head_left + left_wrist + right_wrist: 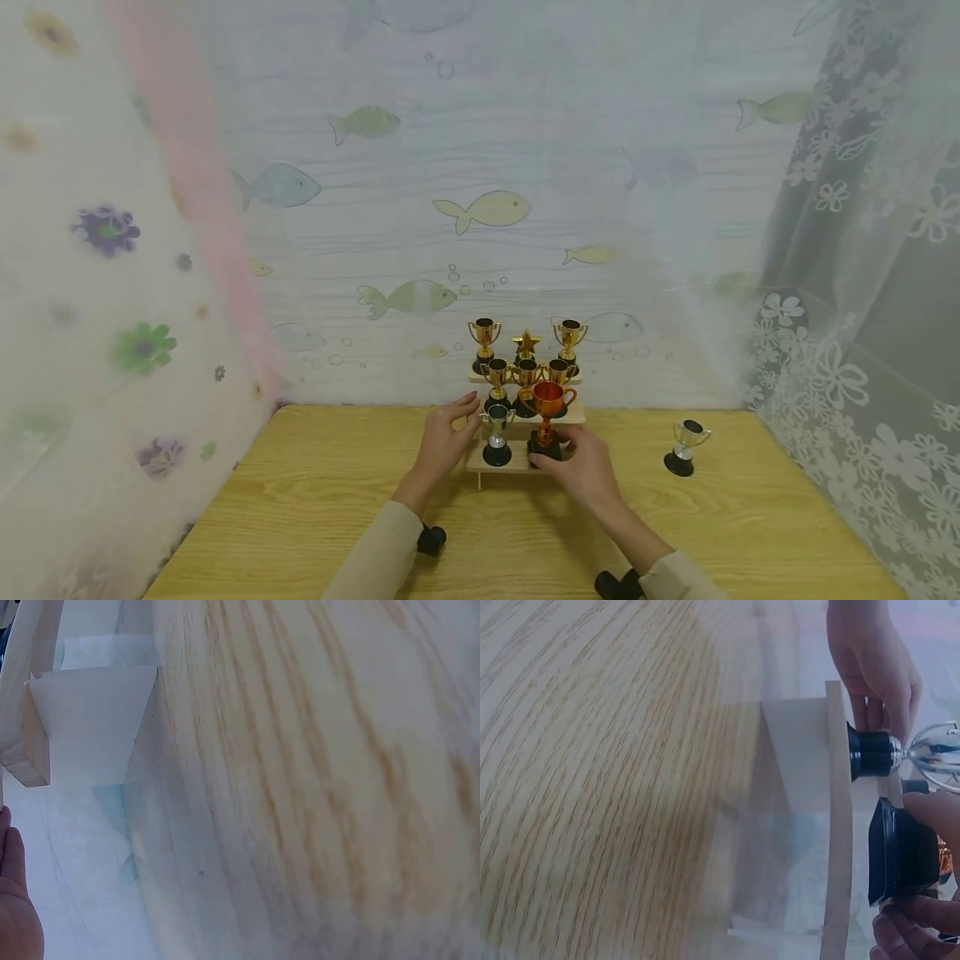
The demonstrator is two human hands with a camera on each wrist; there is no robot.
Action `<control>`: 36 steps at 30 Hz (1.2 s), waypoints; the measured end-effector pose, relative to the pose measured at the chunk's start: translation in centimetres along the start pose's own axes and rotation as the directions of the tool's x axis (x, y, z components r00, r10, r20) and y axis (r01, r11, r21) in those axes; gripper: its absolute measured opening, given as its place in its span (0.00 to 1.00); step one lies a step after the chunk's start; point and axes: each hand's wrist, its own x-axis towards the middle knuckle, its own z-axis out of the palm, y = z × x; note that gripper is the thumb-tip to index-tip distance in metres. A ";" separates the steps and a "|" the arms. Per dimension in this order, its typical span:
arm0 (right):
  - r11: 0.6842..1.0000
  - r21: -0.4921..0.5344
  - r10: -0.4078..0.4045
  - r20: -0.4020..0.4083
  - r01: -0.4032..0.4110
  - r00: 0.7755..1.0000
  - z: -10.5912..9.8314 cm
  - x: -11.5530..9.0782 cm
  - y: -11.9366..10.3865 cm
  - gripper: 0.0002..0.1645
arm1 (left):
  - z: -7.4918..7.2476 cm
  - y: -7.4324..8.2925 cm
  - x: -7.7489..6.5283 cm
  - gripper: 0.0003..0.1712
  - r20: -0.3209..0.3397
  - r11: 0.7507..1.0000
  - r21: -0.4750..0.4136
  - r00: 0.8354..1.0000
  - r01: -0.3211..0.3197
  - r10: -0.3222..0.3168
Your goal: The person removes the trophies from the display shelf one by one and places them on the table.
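Observation:
My right hand [588, 467] grips an orange-bronze trophy cup [549, 400] by its black base [904, 851]. In the right wrist view that base stands slightly apart from the front step of a small wooden tiered stand [517, 468]. A silver trophy cup [497, 423] stands upright on the same step, to the left. Gold trophy cups [497, 375] line the middle step, partly hidden by the front ones. On the top step, a gold star trophy [527, 343] sits between two gold cups. At the stand's left edge is my left hand [444, 437], its fingers [13, 859] lightly bent beside the boards.
Another silver trophy cup [686, 450] stands alone on the wood-grain table [315, 500], right of the stand. Behind the stand hangs a fish-print curtain [405, 233]. Floral fabric [97, 292] closes the left side, and white lace [885, 417] hangs at right.

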 end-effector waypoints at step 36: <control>0.998 -0.055 0.026 0.004 -0.025 1.000 -2.9 -0.2 0.9 0.35 | 0.1 0.0 0.0 0.17 0.000 1.000 0.013 1.000 0.004 -0.004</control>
